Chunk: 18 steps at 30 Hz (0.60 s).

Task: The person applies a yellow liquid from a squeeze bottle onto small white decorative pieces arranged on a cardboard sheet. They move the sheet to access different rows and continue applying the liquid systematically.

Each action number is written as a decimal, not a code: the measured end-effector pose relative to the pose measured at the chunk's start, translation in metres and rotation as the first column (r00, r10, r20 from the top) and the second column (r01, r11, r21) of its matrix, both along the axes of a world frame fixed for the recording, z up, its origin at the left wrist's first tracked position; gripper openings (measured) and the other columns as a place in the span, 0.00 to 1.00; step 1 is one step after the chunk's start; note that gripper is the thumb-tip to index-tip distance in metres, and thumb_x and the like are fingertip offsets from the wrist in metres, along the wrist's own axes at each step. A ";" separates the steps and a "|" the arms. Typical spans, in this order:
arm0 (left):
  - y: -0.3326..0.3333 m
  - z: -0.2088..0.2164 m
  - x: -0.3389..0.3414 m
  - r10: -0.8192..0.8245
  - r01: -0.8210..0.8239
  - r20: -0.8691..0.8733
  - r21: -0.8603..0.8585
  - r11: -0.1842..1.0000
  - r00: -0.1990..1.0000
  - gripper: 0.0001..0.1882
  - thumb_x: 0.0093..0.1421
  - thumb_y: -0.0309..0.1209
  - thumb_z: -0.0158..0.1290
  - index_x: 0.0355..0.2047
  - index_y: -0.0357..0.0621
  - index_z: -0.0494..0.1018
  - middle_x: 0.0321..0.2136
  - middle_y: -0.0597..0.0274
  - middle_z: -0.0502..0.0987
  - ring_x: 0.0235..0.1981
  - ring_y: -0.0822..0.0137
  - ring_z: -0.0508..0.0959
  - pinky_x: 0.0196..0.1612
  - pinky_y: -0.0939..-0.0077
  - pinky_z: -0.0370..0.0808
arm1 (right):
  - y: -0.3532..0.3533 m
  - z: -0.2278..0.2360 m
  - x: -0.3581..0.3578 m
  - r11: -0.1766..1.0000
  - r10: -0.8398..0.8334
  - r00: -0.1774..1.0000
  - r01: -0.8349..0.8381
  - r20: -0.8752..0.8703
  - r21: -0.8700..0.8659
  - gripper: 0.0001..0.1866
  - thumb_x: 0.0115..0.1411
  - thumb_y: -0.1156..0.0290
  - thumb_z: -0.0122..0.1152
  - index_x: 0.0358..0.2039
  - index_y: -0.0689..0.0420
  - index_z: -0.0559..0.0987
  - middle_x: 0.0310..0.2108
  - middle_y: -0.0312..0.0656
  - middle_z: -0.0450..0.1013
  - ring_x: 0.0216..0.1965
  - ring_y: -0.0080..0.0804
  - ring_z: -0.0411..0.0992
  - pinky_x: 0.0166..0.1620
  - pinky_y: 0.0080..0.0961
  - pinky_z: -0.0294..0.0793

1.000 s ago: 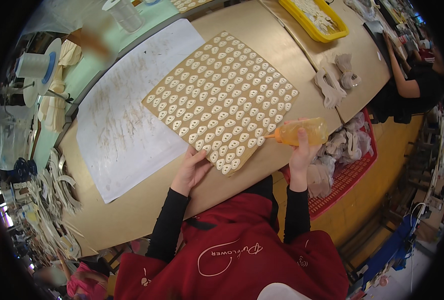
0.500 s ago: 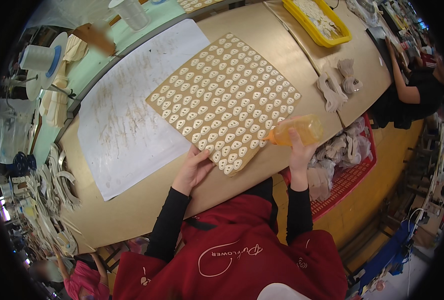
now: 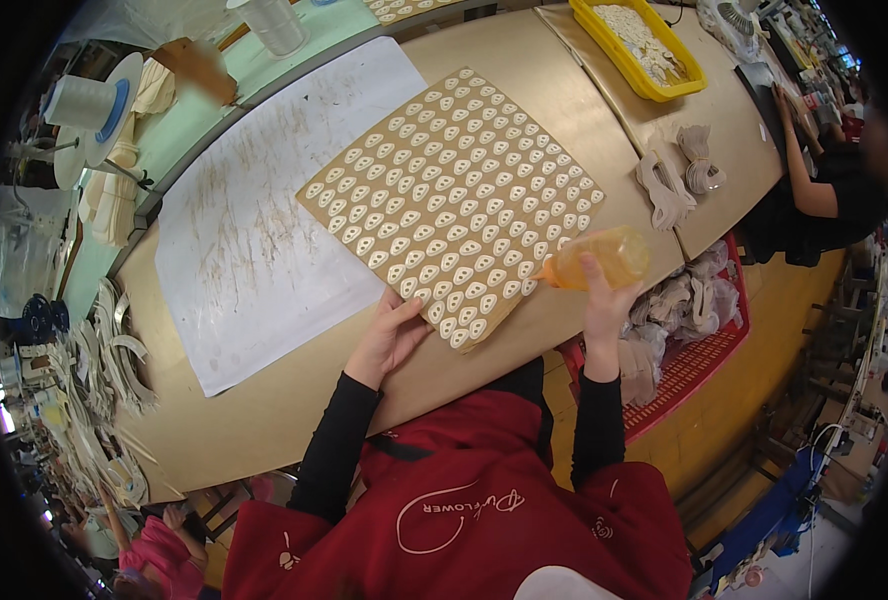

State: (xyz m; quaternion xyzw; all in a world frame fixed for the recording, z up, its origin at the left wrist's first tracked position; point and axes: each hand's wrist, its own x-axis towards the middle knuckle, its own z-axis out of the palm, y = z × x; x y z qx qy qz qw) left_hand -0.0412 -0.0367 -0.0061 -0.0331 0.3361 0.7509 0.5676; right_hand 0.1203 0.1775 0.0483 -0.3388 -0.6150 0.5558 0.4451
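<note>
A square brown board [image 3: 312, 193] covered with rows of small white teardrop-shaped pieces [image 3: 422, 233] lies on the table, turned cornerwise toward me. My left hand [image 3: 396, 335] grips the board's near-left edge, thumb on top and fingers beneath. In my right hand [image 3: 605, 297] is a clear squeeze bottle [image 3: 604, 256] of amber liquid, tilted so its orange nozzle [image 3: 544, 272] points left. The nozzle tip is at the pieces near the board's right edge; whether it touches one I cannot tell.
A stained white sheet [image 3: 264, 230] lies left of the board. Far right are a yellow tray [image 3: 699, 80] of white pieces and bundled pale straps [image 3: 664, 192]. A red crate [image 3: 664, 400] with bagged goods stands below the table's right edge. Another person's arm [image 3: 814, 188] is beyond.
The bottle's nozzle has shifted very slightly at the board's right edge. My left hand keeps its grip on the board. The view has moved a little.
</note>
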 end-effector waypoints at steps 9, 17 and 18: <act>0.000 0.000 0.000 -0.001 0.001 0.002 0.008 1.000 1.000 0.40 0.61 0.28 0.55 0.68 0.50 0.45 0.64 0.58 0.59 0.64 0.58 0.62 0.61 0.54 0.65 | 0.001 0.002 0.001 1.000 0.024 0.999 -0.024 0.040 0.005 0.17 0.56 0.74 0.69 0.43 0.65 0.75 0.39 0.40 0.76 0.39 0.26 0.75 0.46 0.24 0.73; 0.000 -0.002 0.000 -0.005 0.005 0.003 0.010 1.000 1.000 0.39 0.61 0.28 0.55 0.67 0.49 0.46 0.63 0.58 0.60 0.63 0.58 0.63 0.60 0.55 0.67 | 0.004 0.001 0.005 1.000 -0.005 0.999 0.004 0.043 0.012 0.17 0.55 0.74 0.69 0.43 0.65 0.75 0.39 0.40 0.76 0.39 0.26 0.75 0.46 0.25 0.73; 0.000 -0.003 0.000 -0.004 0.004 0.008 0.006 1.000 1.000 0.39 0.61 0.28 0.55 0.67 0.50 0.46 0.63 0.58 0.60 0.63 0.58 0.63 0.60 0.55 0.67 | 0.004 0.001 0.004 1.000 -0.006 0.999 0.005 0.036 0.017 0.17 0.55 0.74 0.69 0.44 0.65 0.75 0.39 0.40 0.76 0.39 0.26 0.75 0.46 0.25 0.73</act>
